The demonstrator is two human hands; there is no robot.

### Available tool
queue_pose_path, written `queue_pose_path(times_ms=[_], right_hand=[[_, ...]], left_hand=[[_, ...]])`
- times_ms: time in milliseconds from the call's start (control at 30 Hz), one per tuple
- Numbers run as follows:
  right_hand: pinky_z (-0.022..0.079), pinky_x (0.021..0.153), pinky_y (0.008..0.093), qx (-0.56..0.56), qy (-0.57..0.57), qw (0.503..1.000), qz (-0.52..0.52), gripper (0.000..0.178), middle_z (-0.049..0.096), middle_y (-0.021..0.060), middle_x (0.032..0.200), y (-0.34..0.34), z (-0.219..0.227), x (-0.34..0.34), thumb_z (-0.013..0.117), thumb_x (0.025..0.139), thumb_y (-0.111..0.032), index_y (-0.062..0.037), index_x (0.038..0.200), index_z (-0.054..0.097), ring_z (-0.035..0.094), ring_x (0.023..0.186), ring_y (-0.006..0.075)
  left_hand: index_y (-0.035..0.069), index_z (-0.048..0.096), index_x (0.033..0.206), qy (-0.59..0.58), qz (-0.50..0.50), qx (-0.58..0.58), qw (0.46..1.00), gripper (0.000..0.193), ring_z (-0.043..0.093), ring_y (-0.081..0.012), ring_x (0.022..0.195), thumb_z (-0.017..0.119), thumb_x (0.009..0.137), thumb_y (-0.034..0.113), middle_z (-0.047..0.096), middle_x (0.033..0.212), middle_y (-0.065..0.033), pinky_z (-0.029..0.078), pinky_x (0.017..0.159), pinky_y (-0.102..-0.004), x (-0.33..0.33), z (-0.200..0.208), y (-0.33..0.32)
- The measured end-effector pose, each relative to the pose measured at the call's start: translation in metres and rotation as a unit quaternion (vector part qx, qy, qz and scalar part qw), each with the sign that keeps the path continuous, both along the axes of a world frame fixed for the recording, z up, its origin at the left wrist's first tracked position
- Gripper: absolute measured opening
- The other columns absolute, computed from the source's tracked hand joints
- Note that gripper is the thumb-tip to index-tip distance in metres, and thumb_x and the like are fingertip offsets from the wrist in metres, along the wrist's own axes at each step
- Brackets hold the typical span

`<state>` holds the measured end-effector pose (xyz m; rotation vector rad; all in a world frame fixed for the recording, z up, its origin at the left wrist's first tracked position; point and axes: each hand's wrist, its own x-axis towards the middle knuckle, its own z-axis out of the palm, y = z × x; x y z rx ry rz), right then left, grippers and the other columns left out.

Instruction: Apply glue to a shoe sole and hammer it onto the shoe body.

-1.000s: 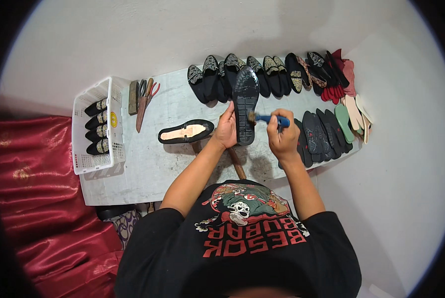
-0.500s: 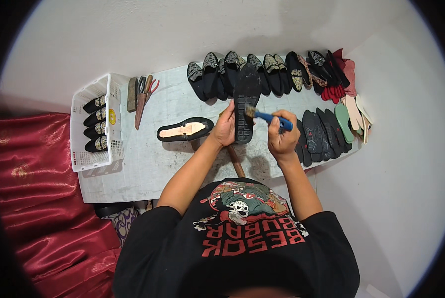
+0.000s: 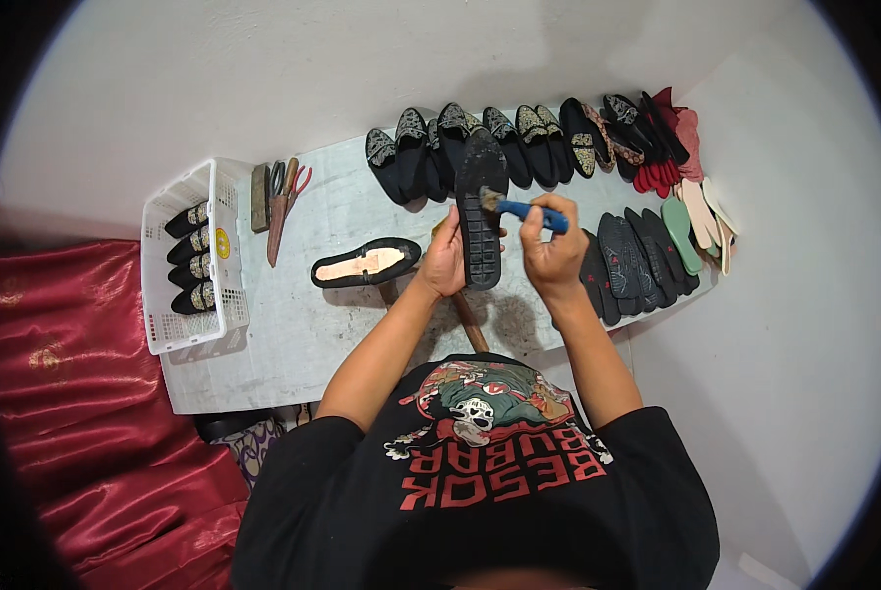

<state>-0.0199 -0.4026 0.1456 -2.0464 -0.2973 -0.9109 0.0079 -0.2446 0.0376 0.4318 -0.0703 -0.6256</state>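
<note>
My left hand (image 3: 444, 258) grips a long black shoe sole (image 3: 482, 254) by its side, holding it upright above the table. Square recesses cover its lower part, while the far end is smoother. In my right hand (image 3: 555, 254) is a brush (image 3: 531, 212) with a blue handle, and its pale bristles touch the sole above the recesses. To the left of the sole lies a black shoe upper (image 3: 365, 264), its pale board side facing up. A brown wooden handle (image 3: 470, 323) shows below my left hand; its other end is hidden.
A white basket (image 3: 226, 313) with several patterned black shoes stands left, near pincers and other tools (image 3: 281, 208). Patterned shoes (image 3: 411, 157) line the table's back. Black soles (image 3: 617, 258) and pale insoles (image 3: 698, 214) lie right. Red satin cloth (image 3: 86, 413) hangs left.
The brush has moved a little up the sole toward its far end. My right hand has gone slightly left and up with it. The left hand keeps its hold.
</note>
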Motion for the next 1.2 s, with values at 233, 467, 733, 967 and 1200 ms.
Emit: queue_pose_path(times_ms=[233,467,733,967,1200], right_hand=[[0.053,0.059,0.0365,0.014,0.015,0.999,-0.038,0.015,0.066,0.0122,0.080,-0.016,0.010,0.010,0.067,0.093,-0.012,-0.0011,0.101,0.061,0.068,0.064,0.0296],[0.053,0.059,0.0372,-0.035,0.000,0.999,0.041,0.016,0.066,0.0133,0.080,-0.008,0.002,0.000,0.067,0.092,-0.011,0.0004,0.100,0.060,0.068,0.064,0.0304],[0.052,0.058,0.0368,-0.045,0.002,0.996,0.070,0.012,0.064,0.0115,0.077,-0.008,0.004,-0.005,0.066,0.090,-0.009,-0.0006,0.097,0.059,0.065,0.061,0.0285],[0.051,0.055,0.0356,-0.009,0.003,1.000,0.022,0.012,0.065,0.0108,0.077,-0.009,0.009,0.003,0.066,0.091,-0.009,-0.0005,0.096,0.059,0.065,0.059,0.0254],[0.051,0.058,0.0397,-0.048,0.017,0.995,0.087,0.013,0.064,0.0127,0.077,-0.010,-0.002,-0.026,0.065,0.088,-0.010,-0.0004,0.094,0.059,0.064,0.061,0.0311]], left_hand=[[0.007,0.056,0.136,-0.015,0.018,-0.025,0.999,0.060,0.068,-0.0233,0.104,0.030,0.108,0.053,0.069,0.116,-0.0103,0.056,0.089,-0.0385,0.005,0.003,0.008],[0.007,0.054,0.138,0.001,0.050,-0.045,0.998,0.057,0.067,-0.0238,0.105,0.031,0.108,0.051,0.068,0.118,-0.0105,0.055,0.093,-0.0408,0.012,0.015,0.005],[0.006,0.057,0.134,0.047,0.044,-0.050,0.997,0.054,0.068,-0.0247,0.102,0.032,0.109,0.047,0.069,0.117,-0.0118,0.055,0.091,-0.0404,0.018,0.009,0.010],[0.006,0.057,0.135,0.001,-0.030,-0.112,0.993,0.057,0.066,-0.0278,0.112,0.032,0.108,0.050,0.067,0.123,-0.0134,0.052,0.101,-0.0432,0.022,0.002,0.008],[0.008,0.061,0.129,0.015,-0.007,-0.076,0.997,0.058,0.069,-0.0249,0.098,0.035,0.107,0.054,0.071,0.110,-0.0130,0.057,0.085,-0.0392,0.027,0.016,0.008]])
